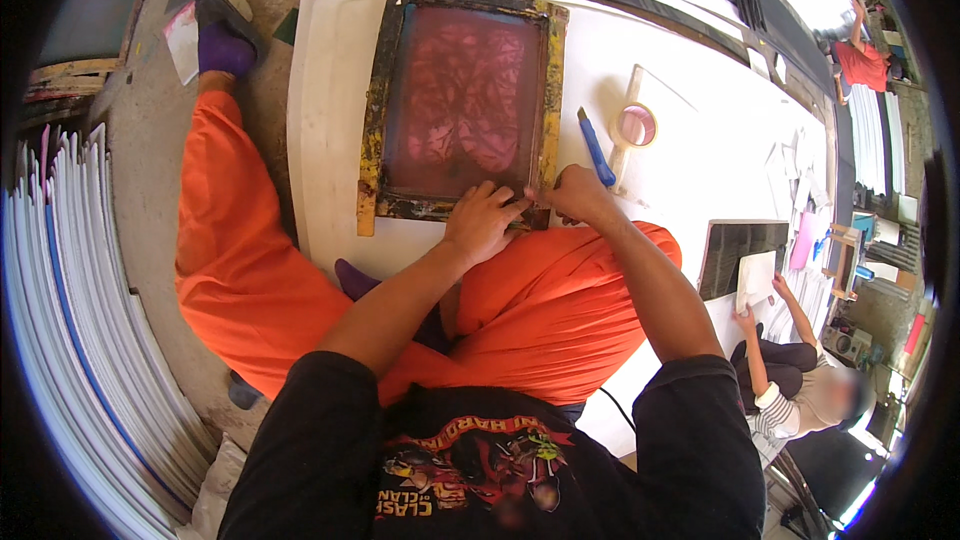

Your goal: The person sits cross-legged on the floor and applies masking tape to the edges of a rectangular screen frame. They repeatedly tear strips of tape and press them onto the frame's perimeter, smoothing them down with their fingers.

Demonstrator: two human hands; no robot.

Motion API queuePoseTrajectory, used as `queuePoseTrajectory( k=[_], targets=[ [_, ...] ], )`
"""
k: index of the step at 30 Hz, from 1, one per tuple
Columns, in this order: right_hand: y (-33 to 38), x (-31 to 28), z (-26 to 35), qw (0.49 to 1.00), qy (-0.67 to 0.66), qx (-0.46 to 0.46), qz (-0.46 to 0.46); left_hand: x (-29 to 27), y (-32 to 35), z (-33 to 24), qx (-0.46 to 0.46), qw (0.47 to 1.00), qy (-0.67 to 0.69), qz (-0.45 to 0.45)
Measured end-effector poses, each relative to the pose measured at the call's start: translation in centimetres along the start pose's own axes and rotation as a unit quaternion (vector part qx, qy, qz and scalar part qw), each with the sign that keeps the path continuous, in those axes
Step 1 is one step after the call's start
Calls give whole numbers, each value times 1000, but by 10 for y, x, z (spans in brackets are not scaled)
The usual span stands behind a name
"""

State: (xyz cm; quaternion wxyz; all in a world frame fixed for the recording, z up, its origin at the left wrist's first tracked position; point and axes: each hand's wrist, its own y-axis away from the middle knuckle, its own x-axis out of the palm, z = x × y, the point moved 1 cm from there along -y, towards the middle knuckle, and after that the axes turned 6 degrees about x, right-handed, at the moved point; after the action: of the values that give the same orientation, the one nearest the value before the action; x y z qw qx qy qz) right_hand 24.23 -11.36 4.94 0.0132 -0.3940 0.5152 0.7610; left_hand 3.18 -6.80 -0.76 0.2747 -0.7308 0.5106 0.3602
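Note:
A screen-printing frame [549,110] lies in front of me, its dark wood stained yellow and its mesh [465,100] a streaky reddish purple. My left hand [482,222] rests over the near edge by the right corner, fingers apart and one stretched toward that corner. Close beside it, my right hand [580,196] is closed at the corner, its fingertips pressed together; whatever they hold is hidden. Just beyond the right hand lies a blue cutter knife [596,146]. A roll of tape [636,126] lies flat to the right of the knife.
White board [720,155] lies under the frame. My orange-trousered legs [232,250] surround the near side. Stacked white sheets [85,270] stand at left, near another framed screen [90,20]. At right, a person [815,395] holds a white panel [757,280] beside a dark screen [722,258].

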Motion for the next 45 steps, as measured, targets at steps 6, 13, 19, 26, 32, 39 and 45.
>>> queuePoseTrajectory(
  k=[6, 13, 19, 26, 32, 39, 45],
  targets=[
    [-28, 21, -41, 986, -143, -75, 47, -3, -1, -2, -3, 1000, -1, 22],
    [-5, 6, -23, 977, -184, -77, 78, -4, -1, -3, -7, 1000, -12, 24],
    [-9, 14, -22, 980, -169, -71, 77, 2, -7, -6, -13, 999, -31, -4],
    [-6, 14, -19, 982, -165, -76, 60, -1, -10, -8, 34, 995, -93, 23],
    [-17, 22, -31, 970, -206, -107, 76, 17, -6, -1, 47, 994, -82, -50],
    [-24, 27, -37, 971, -211, -85, 75, -4, -8, -5, 38, 994, -101, -6],
    [-25, 26, -36, 973, -205, -79, 77, -26, -30, 1, 96, 975, -179, 95]
  ],
)
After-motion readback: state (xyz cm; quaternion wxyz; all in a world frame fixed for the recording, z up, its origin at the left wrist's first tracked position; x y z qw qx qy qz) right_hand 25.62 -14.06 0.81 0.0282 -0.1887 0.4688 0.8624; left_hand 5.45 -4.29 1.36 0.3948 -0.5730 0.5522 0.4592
